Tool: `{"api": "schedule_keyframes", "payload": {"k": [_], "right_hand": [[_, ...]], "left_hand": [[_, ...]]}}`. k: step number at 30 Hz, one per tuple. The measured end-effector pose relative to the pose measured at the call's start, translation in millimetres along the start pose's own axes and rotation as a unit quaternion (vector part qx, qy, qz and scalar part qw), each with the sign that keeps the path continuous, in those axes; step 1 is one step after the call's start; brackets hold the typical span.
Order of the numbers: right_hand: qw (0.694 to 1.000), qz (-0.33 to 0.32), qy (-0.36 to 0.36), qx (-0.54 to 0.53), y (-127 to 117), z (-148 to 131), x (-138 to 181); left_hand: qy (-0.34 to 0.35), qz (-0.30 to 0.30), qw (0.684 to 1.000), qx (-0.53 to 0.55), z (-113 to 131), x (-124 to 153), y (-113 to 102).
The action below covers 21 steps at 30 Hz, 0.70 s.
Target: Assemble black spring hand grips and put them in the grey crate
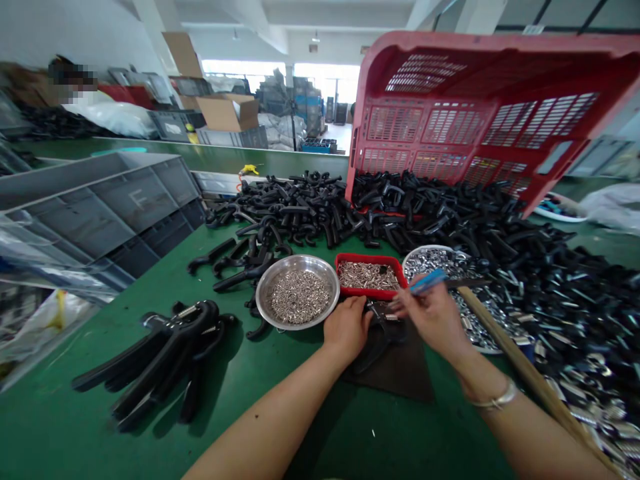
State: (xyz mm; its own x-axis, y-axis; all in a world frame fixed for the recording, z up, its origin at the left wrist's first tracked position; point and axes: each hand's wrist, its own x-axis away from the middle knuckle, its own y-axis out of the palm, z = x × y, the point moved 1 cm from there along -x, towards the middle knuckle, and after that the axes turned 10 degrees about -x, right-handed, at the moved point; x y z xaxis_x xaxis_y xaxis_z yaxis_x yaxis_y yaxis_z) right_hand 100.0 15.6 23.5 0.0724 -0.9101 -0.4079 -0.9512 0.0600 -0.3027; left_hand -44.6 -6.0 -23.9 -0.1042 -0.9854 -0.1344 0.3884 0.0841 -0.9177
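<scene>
My left hand (346, 331) is closed on the head end of a black curved handle (373, 350), which lies on a dark mat (417, 380). My right hand (434, 320) grips a blue-handled tool (429, 281) with a dark, narrow shaft; its exact kind is unclear. The right fingertips are close to a small metal spring (393, 317) on the handle. Just beyond my hands are a metal bowl (264, 293) of tiny metal pieces, a red tray (370, 257) of small pins and a pale bowl (411, 255) of shiny metal parts.
Black handles with springs (170, 360) lie piled at left on the green table (240, 413). A large heap of black handles (310, 207) spans the back, under a tipped red crate (425, 110). Grey bins (125, 207) stand left. A wooden strip (520, 363) lies right. Someone sits far left.
</scene>
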Motion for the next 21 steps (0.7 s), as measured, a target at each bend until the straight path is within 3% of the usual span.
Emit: {"api": "schedule_keyframes", "payload": {"k": [2,3,6,9,12,14,17,21], "right_hand": [[0.997,0.070,0.004,-0.023,-6,-1,-18],[0.997,0.075,0.002,0.033,-7,2,-27],[0.956,0.002,0.038,0.291,-3,17,-50],[0.912,-0.064,0.085,0.397,7,31,-63],[0.897,-0.080,0.088,0.426,23,24,-66],[0.893,-0.118,0.053,0.431,42,7,-63],[0.883,-0.238,-0.023,0.404,85,-19,-55],[0.849,-0.335,-0.030,0.408,140,-28,-49]], "left_hand": [[0.024,0.020,0.999,-0.026,2,0,-8],[0.034,0.030,0.998,-0.039,1,0,-15],[-0.002,0.031,0.995,-0.090,-19,-4,-44],[-0.112,-0.055,0.978,-0.168,-54,-9,-68],[-0.129,-0.133,0.965,-0.185,-80,-9,-74],[-0.124,-0.141,0.966,-0.176,-86,-8,-70],[-0.138,-0.134,0.965,-0.176,-87,-7,-65],[-0.152,-0.119,0.965,-0.176,-88,-6,-64]]}}
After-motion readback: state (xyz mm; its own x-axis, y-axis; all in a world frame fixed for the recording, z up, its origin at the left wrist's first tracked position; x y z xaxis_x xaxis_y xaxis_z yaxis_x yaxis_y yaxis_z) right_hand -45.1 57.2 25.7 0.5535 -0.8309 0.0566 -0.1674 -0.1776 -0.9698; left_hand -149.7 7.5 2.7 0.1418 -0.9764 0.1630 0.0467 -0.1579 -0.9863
